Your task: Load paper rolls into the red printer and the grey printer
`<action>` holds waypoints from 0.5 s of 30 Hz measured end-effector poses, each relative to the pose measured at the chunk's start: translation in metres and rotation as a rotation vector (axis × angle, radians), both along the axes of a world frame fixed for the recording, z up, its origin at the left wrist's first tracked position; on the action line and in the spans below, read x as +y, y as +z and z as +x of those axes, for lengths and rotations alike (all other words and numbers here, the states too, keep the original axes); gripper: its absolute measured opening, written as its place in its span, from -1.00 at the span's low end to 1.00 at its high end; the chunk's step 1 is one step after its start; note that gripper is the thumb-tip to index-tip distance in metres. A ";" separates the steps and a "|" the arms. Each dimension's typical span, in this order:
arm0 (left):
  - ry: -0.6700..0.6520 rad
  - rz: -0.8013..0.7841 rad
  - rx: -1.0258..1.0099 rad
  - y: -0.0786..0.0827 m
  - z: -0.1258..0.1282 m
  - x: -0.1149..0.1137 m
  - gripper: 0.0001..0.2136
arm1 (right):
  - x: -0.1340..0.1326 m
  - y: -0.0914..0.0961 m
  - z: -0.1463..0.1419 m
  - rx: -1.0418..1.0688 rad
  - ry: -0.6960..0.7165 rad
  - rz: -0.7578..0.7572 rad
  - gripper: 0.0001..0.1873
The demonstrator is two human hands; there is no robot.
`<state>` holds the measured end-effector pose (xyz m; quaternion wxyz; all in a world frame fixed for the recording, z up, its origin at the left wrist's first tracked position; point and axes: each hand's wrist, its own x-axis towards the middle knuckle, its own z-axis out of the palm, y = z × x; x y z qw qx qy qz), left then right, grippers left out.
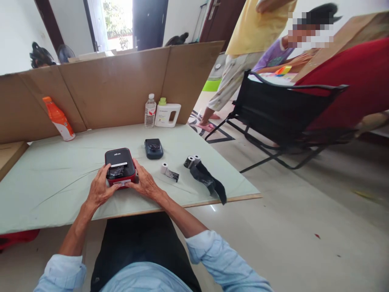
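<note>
A black and red box-shaped device, apparently a small receipt printer, rests on the table in front of me. My left hand grips its left side, and my right hand grips its right side. Both thumbs lie along its front edge. Behind and to the right sits a smaller dark blue-black device, also printer-like. Right of my right hand lies a small white paper roll with a black-marked loose end. Farther right are two larger rolls with a long black strip trailing towards the table's edge.
The pale green table is backed by a cardboard screen. Along it stand an orange bottle, a clear water bottle and a white jug. A black folding chair and two people are to the right.
</note>
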<state>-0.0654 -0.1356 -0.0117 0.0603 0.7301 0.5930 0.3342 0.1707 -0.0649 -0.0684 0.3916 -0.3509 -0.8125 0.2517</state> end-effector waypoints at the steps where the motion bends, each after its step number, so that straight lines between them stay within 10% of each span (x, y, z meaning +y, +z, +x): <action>1: -0.007 -0.010 -0.010 0.001 -0.002 0.002 -0.18 | 0.000 -0.004 0.000 -0.001 0.004 0.004 0.24; 15: -0.075 -0.091 -0.169 -0.002 -0.011 0.014 -0.10 | 0.001 -0.017 -0.004 0.000 0.002 0.042 0.19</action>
